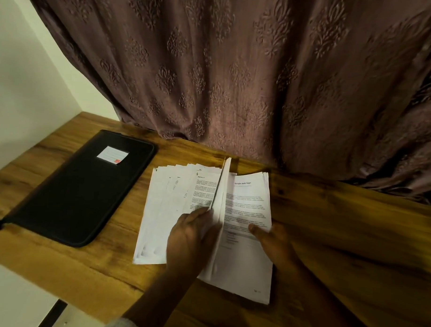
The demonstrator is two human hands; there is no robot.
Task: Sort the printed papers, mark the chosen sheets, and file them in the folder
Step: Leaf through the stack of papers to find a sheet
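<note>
While the left hand (190,233) grips an upright sheet (224,185), right hand (273,241) holds papers (247,208).

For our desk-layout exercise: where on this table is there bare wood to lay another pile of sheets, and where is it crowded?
Bare wood: the wide patch right of the stack, up to the curtain; a narrow strip between the folder and the fanned sheets. Crowded: the middle, under overlapping papers.

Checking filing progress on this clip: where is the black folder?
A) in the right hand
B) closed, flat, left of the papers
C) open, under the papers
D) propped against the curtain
B: the black folder lies closed and flat on the table, left of the papers, label up.
</note>
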